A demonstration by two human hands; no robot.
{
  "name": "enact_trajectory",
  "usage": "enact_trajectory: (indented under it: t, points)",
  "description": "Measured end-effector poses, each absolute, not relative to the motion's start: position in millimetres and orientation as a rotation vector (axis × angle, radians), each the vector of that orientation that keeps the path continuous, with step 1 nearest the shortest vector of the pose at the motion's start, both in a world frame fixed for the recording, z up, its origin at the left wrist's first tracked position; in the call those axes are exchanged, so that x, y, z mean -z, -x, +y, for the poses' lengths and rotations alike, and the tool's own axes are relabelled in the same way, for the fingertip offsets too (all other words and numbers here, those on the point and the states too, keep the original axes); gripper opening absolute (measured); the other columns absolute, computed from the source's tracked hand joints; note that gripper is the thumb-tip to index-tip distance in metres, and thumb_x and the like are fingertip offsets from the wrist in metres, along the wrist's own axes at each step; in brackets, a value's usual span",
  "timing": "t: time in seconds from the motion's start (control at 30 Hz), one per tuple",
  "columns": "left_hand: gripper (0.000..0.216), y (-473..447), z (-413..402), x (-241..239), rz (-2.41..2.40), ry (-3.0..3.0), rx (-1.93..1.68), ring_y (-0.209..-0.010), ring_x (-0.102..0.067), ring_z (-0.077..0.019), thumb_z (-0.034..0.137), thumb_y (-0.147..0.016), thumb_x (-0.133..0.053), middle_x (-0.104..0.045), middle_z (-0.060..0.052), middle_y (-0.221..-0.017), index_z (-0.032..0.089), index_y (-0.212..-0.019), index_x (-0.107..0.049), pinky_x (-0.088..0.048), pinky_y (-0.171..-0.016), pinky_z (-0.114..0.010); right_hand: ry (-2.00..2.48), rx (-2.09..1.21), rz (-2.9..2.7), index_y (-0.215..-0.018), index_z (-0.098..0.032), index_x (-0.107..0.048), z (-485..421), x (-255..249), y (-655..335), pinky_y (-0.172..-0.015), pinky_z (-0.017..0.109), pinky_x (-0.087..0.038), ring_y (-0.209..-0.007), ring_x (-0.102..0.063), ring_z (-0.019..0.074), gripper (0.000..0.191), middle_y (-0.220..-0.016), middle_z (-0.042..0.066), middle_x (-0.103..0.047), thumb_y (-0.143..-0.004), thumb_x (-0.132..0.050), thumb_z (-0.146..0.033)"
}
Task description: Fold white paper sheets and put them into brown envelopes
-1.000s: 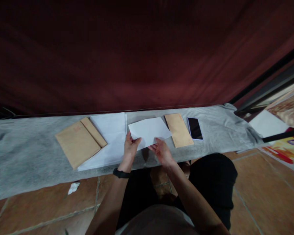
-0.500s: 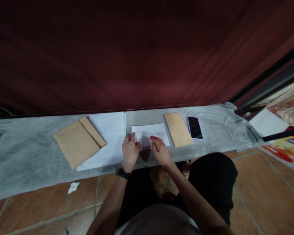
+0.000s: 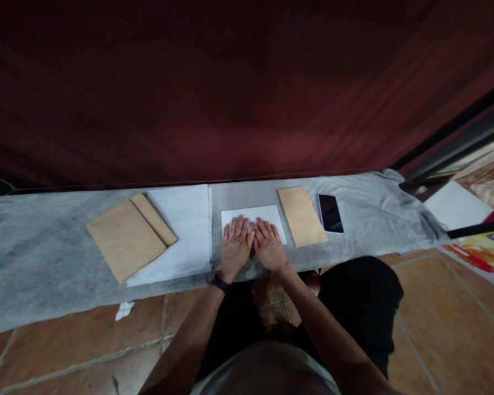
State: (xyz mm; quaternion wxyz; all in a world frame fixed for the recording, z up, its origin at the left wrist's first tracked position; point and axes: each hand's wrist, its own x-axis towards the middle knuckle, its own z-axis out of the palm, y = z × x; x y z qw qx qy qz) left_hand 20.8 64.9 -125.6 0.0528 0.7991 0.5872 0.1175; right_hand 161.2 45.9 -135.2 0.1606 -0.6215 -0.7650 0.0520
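Note:
A folded white sheet of paper (image 3: pixel 251 214) lies on the grey cloth-covered bench (image 3: pixel 45 241) right in front of me. My left hand (image 3: pixel 235 247) and my right hand (image 3: pixel 267 246) lie flat on it side by side, fingers stretched out, thumbs nearly touching. A black band sits on my left wrist. Neither hand holds anything.
Left of the sheet lies a stack of white paper (image 3: pixel 185 225), with brown envelopes (image 3: pixel 125 236) overlapping its left side. Right of the sheet lie one brown envelope (image 3: pixel 301 215) and a dark phone (image 3: pixel 330 213). A dark red curtain hangs behind. A paper scrap (image 3: pixel 123 310) lies on the tiled floor.
A second ago both hands held the white sheet up off the bench. They brought it down folded, and now both palms press flat on it.

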Motion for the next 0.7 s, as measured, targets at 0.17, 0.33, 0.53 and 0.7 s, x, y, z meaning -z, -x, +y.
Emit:
enact_trajectory:
  t: [0.17, 0.33, 0.53, 0.7]
  points:
    - [0.059, -21, 79, 129, 1.868, -2.423, -0.381, -0.156, -0.023, -0.0280, 0.037, -0.105, -0.029, -0.031, -0.013, -0.166, 0.009, -0.156, -0.037, -0.021, -0.127, -0.050, 1.841, -0.061, -2.090, -0.154, -0.017, -0.045, 60, 141, -172, -0.122, 0.050, -0.028, -0.150, -0.036, 0.0291, 0.051, -0.164, 0.014, -0.036, -0.107, -0.038, -0.035]
    - [0.061, -20, 93, 132, 1.937, -2.374, -0.415, -0.155, -0.025, -0.0276, 0.035, -0.104, -0.031, -0.032, -0.018, -0.164, 0.004, -0.156, -0.035, -0.022, -0.127, -0.048, 1.896, 0.009, -2.004, -0.156, -0.012, -0.040, 65, 148, -181, -0.121, 0.052, -0.030, -0.150, -0.036, 0.0308, 0.055, -0.163, 0.019, -0.035, -0.108, -0.036, -0.038]
    - [0.059, -18, 100, 129, 2.063, -2.265, -0.451, -0.154, -0.028, -0.0292, 0.031, -0.104, -0.031, -0.035, -0.020, -0.162, 0.002, -0.154, -0.038, -0.021, -0.127, -0.050, 1.925, 0.026, -1.973, -0.156, -0.006, -0.039, 63, 148, -184, -0.122, 0.050, -0.029, -0.150, -0.036, 0.0317, 0.058, -0.162, 0.021, -0.036, -0.108, -0.033, -0.038]
    - [0.057, -37, 91, 121, 1.972, -2.322, -0.482, -0.156, -0.024, -0.0293, 0.029, -0.104, -0.030, -0.032, -0.019, -0.164, 0.003, -0.154, -0.039, -0.021, -0.127, -0.051, 1.935, -0.010, -1.972, -0.157, -0.007, -0.036, 61, 145, -183, -0.122, 0.050, -0.027, -0.151, -0.033, 0.0318, 0.059, -0.163, 0.020, -0.035, -0.108, -0.035, -0.039]
